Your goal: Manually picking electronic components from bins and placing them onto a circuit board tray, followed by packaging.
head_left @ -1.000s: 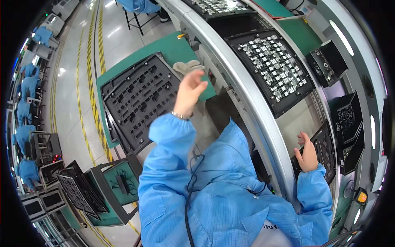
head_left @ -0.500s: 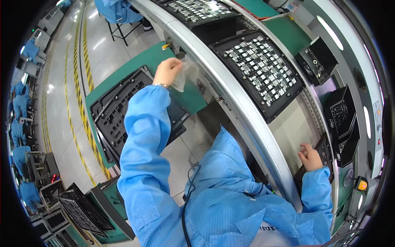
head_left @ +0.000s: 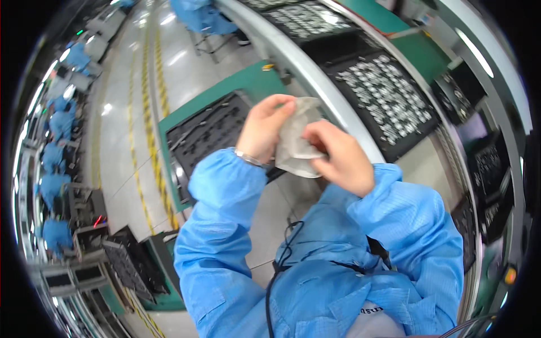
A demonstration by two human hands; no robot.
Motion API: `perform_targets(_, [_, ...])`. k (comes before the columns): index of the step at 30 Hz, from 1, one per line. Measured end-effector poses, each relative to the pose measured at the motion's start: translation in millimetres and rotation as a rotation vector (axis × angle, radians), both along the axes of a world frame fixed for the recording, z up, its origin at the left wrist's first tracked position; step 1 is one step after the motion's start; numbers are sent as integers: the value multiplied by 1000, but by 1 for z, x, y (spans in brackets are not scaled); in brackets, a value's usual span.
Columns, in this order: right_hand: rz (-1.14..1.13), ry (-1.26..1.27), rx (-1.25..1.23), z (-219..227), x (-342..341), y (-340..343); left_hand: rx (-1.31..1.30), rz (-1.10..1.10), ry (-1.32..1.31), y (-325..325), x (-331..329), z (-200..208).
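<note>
A translucent whitish plastic bag (head_left: 298, 138) hangs between my two hands, in front of my body. My left hand (head_left: 265, 127) pinches its upper edge between thumb and fingers. On the bag's right side, my right hand (head_left: 342, 158) has its fingers curled against the plastic, thumb below; motion smears it somewhat. What lies inside the bag, if anything, I cannot make out. Below and left of my left hand, a black tray with cut-out slots (head_left: 208, 132) rests on a green-topped table (head_left: 245, 79).
Right of my hands runs a conveyor with a silver rail (head_left: 315, 70). On it sits a black tray filled with small metallic parts (head_left: 389, 96), with another filled tray (head_left: 310, 19) farther up. Black bins (head_left: 487, 163) line the far right. A person in blue (head_left: 203, 14) sits beyond the table.
My right hand has left the conveyor side and come up to the bag. My left hand has brought the bag slightly nearer, and the whole view has shifted.
</note>
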State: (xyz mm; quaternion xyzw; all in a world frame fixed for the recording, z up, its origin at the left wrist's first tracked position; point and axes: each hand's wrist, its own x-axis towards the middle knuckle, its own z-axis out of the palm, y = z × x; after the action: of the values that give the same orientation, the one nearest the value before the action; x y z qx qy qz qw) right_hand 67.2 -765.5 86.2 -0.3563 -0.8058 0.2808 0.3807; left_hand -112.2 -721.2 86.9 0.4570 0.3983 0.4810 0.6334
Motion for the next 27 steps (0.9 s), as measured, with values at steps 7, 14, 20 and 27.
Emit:
perform_targets(7, [-75,229,-368,-29,-24,20,577,103,442,-110,-4,-20])
perform_targets(14, [-8,-55,-95,-29,-54,-1,401,381,444,-122,19,-72])
perform_targets(20, [2,-136,300,-39,-62,-21,466,484,525,-96,0,-122])
perform_targets(27, [141,-280,256,-48,-71,-43,38,558,-526,-76,-30,-102])
